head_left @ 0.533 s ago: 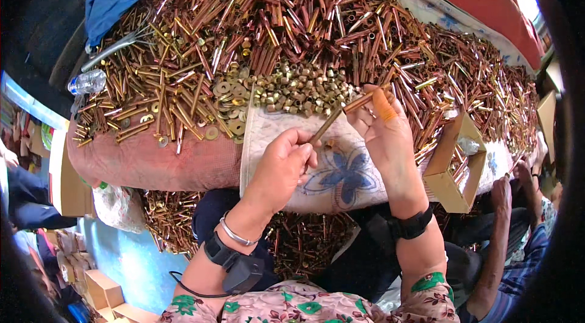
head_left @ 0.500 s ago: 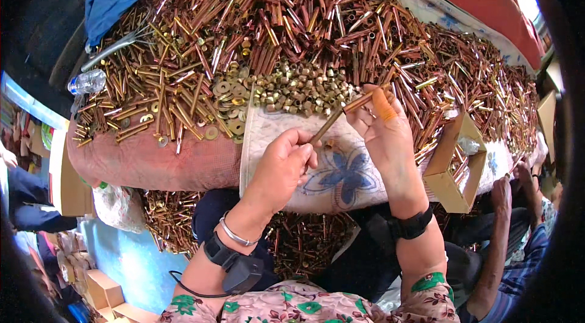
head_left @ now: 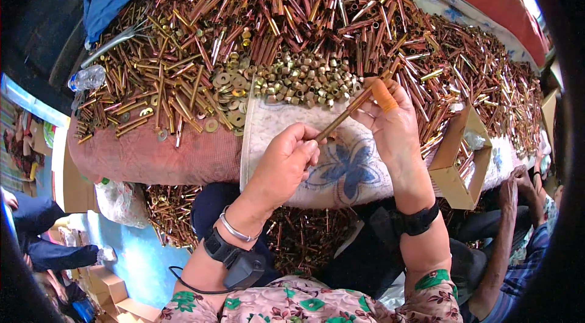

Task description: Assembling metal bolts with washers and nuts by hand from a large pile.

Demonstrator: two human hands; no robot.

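My left hand [head_left: 286, 161] is closed on the lower end of a slim brass-coloured rod [head_left: 339, 120], thumb pressed against it. The rod slants up to the right, and my right hand [head_left: 393, 116] pinches its upper part. A copper-coloured tube sits along that upper part; its far end is partly hidden by my fingers. An orange finger sleeve [head_left: 383, 96] covers one finger of my right hand. Just beyond my hands lie a heap of small brass nuts [head_left: 308, 76] and some flat washers [head_left: 230, 88]. Below the rod spreads a white cloth with a blue flower [head_left: 350, 171].
Copper-coloured tubes [head_left: 292, 12] cover the far part of the work surface, with brass rods [head_left: 152, 79] at left. An open cardboard box [head_left: 454, 183] stands right of my right hand. A plastic bottle [head_left: 87, 78] lies far left. Another person's arm [head_left: 503, 225] is at right.
My right hand has shifted slightly, its fingers closing more around the upper part of the rod. My left hand stays nearly in place. The view has tilted a little.
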